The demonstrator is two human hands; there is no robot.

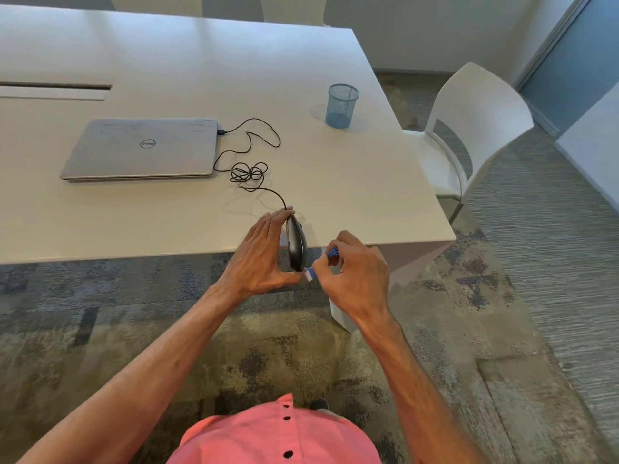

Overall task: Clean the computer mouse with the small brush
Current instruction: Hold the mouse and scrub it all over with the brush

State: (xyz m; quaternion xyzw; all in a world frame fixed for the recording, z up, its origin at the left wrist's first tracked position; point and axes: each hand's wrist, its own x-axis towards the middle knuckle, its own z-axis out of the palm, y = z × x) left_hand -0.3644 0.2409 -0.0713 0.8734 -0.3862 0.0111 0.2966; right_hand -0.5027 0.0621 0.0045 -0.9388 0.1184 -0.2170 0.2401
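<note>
Black plastic is sitting clamped in the left hand [259,254]: the computer mouse [296,246] is being held on edge past the table [368,182] rim, thumb under its tail, fingertips at its nose. The right hand [353,274] is pinching the small brush [310,273], whose pale tip is touching the mouse's rear. Light, rigid and smooth, it probably wants gripping by the sides; its cable [249,172] is trailing to the laptop [142,149].

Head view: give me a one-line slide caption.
Left hand holds the wired mouse on edge at the table edge while the right hand works a small blue brush against it.
</note>
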